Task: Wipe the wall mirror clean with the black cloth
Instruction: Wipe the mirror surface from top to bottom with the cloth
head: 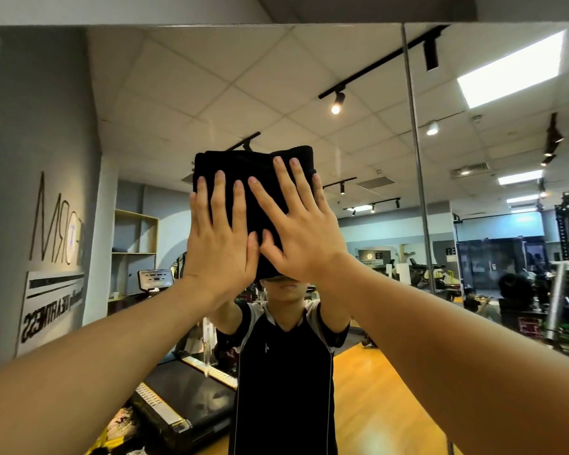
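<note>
High on the wall mirror (178, 93), at about head height, we have the black cloth (253, 205) folded into a thick pad and pressed flat against the glass. Our left hand (219, 244) covers its lower left part and our right hand (301, 231) its right side, thumbs nearly meeting at the middle. Neither grip is clenched: both are released, fingers (218, 192) spread wide and palms pushing the cloth onto the glass instead of grasping it.

To do this step well, we judge that even pressure from both palms matters most, so the pad stays flat and does not roll at its edges. Overlapping passes should work best, running up to the mirror's top edge and across to the vertical seam (416, 159) on the right, where dirt may collect. We should watch that bare fingertips do not slide off the cloth and leave prints. How much of the glass is already clean we cannot tell; no streaks show clearly.

As for writing, everything legible appears reversed in the reflection. Large thin letters (55, 221) on the grey wall at left seem to end in "ORM", and the sign (51, 310) below them ends in what looks like "NESS". Farther back, small signs are too blurred to read.
</note>
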`<state>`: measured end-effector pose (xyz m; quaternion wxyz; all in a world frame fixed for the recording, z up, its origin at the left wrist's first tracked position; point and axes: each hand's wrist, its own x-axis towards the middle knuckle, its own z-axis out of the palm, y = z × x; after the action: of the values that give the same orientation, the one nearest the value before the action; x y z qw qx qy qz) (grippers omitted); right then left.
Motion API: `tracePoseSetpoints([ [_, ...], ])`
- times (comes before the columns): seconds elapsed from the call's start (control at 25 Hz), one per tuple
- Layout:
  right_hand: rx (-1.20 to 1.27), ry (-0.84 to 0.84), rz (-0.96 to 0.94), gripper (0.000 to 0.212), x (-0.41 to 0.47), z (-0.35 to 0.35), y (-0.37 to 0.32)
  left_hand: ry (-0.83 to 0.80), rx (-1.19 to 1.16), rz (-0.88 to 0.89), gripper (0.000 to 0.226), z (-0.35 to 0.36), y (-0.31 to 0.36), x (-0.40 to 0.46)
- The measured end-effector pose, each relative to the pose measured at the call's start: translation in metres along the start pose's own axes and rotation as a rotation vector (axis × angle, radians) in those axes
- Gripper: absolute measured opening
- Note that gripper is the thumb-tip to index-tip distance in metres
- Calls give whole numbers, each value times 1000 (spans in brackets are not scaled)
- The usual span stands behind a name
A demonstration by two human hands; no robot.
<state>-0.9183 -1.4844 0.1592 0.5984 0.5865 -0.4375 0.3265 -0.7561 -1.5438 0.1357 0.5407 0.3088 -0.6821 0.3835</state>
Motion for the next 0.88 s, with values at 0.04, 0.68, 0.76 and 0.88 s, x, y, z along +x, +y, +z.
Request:
tracePoseSetpoints([
  [0.04,-9,-6,3,75,-5,-4,11,3,-6,1,76,2,13,3],
  [0.68,-42,-40,55,75,-64,-39,127,7,-6,72,76,21,138,37],
  [0.76,-39,-39,62,75,-69,-41,135,10,-5,77,76,22,147,38],
  [0.88,-40,-36,74,75,-74,-43,142,9,2,81,75,22,157,39],
])
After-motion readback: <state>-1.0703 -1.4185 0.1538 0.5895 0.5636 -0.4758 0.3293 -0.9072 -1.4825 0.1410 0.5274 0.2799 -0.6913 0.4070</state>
